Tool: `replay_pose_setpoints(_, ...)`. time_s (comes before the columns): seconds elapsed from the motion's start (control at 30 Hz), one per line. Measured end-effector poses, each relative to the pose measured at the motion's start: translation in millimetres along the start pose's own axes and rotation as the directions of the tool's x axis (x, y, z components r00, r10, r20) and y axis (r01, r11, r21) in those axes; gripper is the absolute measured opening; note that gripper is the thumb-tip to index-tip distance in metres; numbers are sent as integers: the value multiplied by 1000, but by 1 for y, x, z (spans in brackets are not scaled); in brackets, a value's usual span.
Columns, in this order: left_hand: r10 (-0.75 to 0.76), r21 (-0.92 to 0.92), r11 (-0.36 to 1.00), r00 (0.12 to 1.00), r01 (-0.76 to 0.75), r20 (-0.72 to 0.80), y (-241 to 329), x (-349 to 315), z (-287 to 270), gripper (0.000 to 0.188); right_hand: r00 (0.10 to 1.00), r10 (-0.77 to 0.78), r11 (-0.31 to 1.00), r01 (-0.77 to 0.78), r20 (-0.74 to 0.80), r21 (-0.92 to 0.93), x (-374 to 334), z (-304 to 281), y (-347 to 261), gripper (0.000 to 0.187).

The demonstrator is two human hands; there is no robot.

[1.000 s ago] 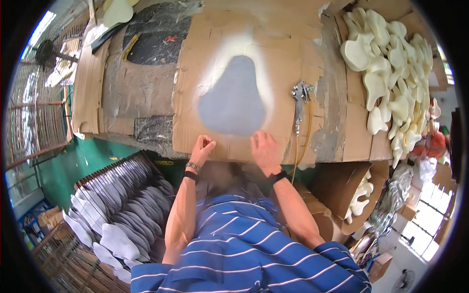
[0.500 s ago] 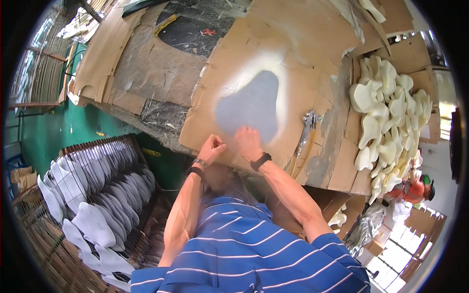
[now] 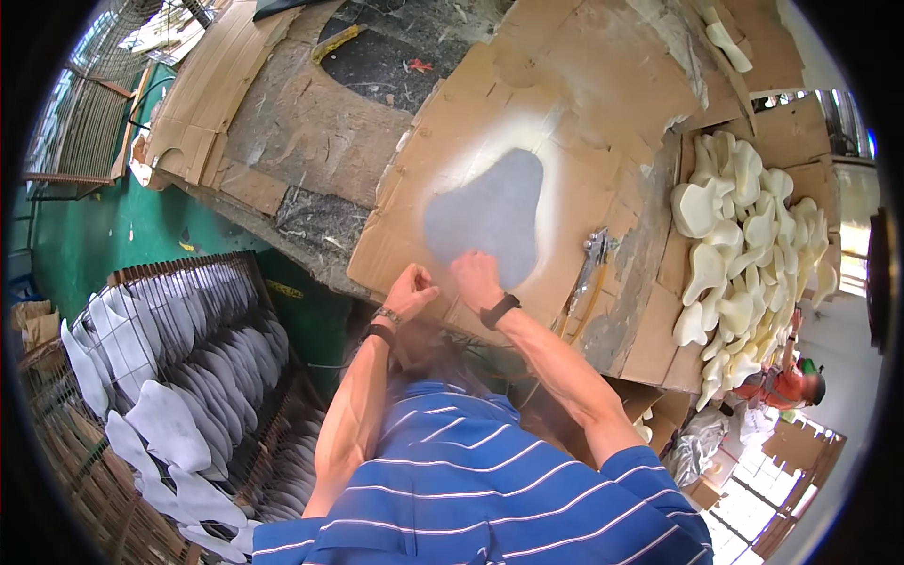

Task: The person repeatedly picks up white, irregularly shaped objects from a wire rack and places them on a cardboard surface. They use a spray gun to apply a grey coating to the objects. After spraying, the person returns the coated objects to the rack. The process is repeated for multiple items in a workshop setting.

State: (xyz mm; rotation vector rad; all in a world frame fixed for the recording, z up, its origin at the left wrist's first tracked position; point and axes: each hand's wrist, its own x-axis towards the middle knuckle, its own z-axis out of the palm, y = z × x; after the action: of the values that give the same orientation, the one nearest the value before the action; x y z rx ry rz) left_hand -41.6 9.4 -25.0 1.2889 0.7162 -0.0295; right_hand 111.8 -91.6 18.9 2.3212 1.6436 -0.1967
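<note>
A flat, grey, saddle-shaped sheet (image 3: 490,212) lies on a brown cardboard sheet (image 3: 377,247), ringed by whitish spray. My right hand (image 3: 477,280) is over its near edge, knuckles up and fingers curled onto that edge; the fingertips are hidden. Just left of it, my left hand (image 3: 411,293) hovers by the cardboard's near edge. Its thumb and fingertips are pressed together, and anything between them is too small to make out. Right of the sheet lies a metal spray gun (image 3: 595,247) with a yellowish hose (image 3: 576,315).
Pale cream saddle-shaped foam pieces (image 3: 744,254) are heaped at the right. At lower left, a wire rack (image 3: 179,268) holds rows of grey shaped pieces (image 3: 169,428). The green floor (image 3: 113,235) shows at left. Another person (image 3: 791,381) is at far right.
The whole view has shifted slightly, with the table sitting a little lower and further right. Both hands keep nearly the same pose by the grey sheet's near edge.
</note>
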Motion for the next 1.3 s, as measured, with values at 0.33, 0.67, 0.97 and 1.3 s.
replay_pose_setpoints(0.33,-25,2,1000,999,26,-23,4,0,1,33,995,53,992,-43,88,-118,4,5,-21,8)
replay_pose_setpoints(0.67,6,83,997,999,-2,-50,-2,2,1,36,993,-4,988,22,116,-153,8,24,-24,16)
replay_pose_setpoints(0.97,56,89,995,996,-49,-74,-22,6,2,35,982,141,962,-107,-123,252,-10,-39,47,13)
replay_pose_setpoints(1.3,-182,-131,975,983,182,13,75,7,31,53,952,243,887,-140,-187,440,-42,-47,51,14)
